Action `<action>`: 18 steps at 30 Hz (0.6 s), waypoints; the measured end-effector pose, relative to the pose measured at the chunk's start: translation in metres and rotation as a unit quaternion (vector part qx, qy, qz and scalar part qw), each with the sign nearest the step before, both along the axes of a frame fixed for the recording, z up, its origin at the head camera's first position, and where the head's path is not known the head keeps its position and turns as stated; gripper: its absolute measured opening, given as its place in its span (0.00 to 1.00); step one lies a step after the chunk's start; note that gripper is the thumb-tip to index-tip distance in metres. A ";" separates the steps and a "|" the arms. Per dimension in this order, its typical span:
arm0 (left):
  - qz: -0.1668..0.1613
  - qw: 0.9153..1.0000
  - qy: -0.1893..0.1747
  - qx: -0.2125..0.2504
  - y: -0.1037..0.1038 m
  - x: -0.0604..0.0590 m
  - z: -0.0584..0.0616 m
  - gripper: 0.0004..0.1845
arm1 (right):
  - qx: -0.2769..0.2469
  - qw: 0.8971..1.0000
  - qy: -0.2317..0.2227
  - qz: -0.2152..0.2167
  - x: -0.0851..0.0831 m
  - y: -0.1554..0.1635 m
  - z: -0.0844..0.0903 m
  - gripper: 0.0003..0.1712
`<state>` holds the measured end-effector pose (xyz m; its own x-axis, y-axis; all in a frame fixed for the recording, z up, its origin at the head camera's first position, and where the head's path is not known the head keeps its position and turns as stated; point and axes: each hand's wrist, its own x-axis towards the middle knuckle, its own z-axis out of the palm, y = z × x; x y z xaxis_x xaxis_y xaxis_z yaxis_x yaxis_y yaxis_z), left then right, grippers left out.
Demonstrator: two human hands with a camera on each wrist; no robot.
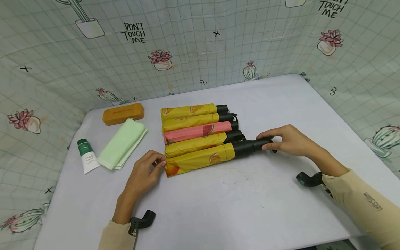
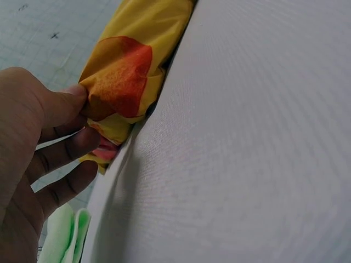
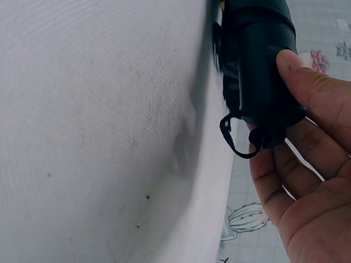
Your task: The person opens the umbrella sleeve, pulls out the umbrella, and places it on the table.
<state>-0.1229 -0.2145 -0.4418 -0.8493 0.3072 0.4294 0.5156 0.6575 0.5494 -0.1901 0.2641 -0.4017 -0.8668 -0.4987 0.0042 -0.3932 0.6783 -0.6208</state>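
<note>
My head camera looks down over the table (image 1: 250,208); both wrist cameras sit close, sharing opposite ends of the nearest umbrella (image 1: 200,160).

Yellow fruit-print umbrella (image 1: 200,160), probably black handle (image 1: 251,146).

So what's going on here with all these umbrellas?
A person is handling the nearest folded yellow umbrella in a row of five on a white table. The left hand pinches its fabric tip, and the right hand holds its black handle. Off to the left lie a folded green cloth, a small tube and an orange case.
</note>
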 end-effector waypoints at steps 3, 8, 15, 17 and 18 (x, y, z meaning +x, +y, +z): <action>-0.002 1.000 0.001 0.002 0.000 0.000 0.000 0.08 | -0.002 1.000 0.000 -0.001 0.000 0.001 0.001 0.20; -0.005 1.000 0.004 0.001 -0.001 0.000 -0.001 0.07 | -0.004 1.000 -0.003 -0.008 0.000 0.003 0.003 0.19; -0.008 1.000 0.006 0.003 -0.001 -0.001 -0.001 0.08 | -0.004 1.000 0.005 -0.001 0.000 0.006 0.002 0.19; -0.009 1.000 0.004 0.003 -0.001 -0.001 -0.001 0.08 | -0.004 1.000 0.006 -0.002 0.000 0.008 0.003 0.19; -0.008 1.000 0.004 0.001 -0.001 -0.001 -0.001 0.08 | -0.003 1.000 0.007 -0.004 0.000 0.008 0.003 0.19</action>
